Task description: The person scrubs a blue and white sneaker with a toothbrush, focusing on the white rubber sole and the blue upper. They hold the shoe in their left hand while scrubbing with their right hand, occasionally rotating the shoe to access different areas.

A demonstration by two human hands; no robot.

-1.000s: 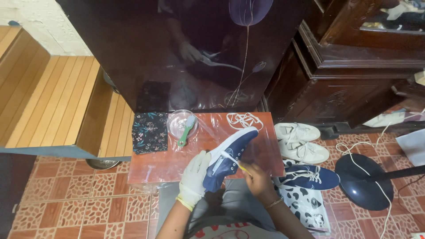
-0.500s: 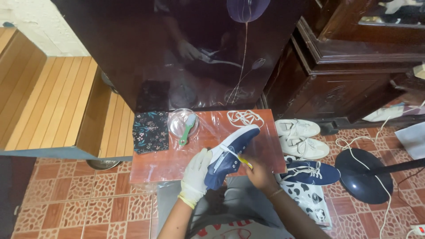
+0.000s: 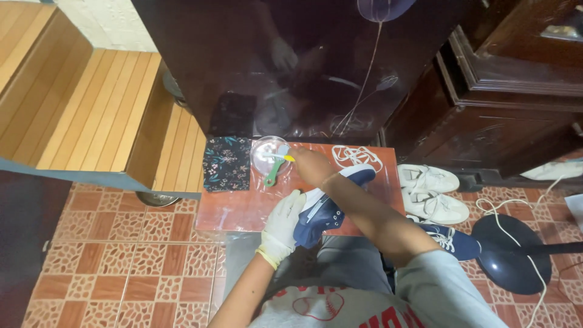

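A person seated at a low red-brown desk (image 3: 243,209) has moved the bare right hand (image 3: 311,165) off the navy canvas sneaker with a white sole (image 3: 328,203), where it worked half a second ago, up toward eleven o'clock to the clear round plastic dish (image 3: 270,156); the brush appears to be going back to the dish rather than onto the shoe. The right fingers are pinched around a small yellow-handled brush (image 3: 284,157), its tip over the dish, beside a green-handled brush (image 3: 271,176) lying across the rim. The left hand in a cream rubber glove (image 3: 282,226) still cups the sneaker's heel end, fingers curled around it, holding it tilted at the desk's near edge. A dark floral cloth (image 3: 226,163) lies at nine o'clock from the dish, loose white laces (image 3: 357,157) at three o'clock, and white sneakers (image 3: 432,191) sit on the tiled floor beyond.
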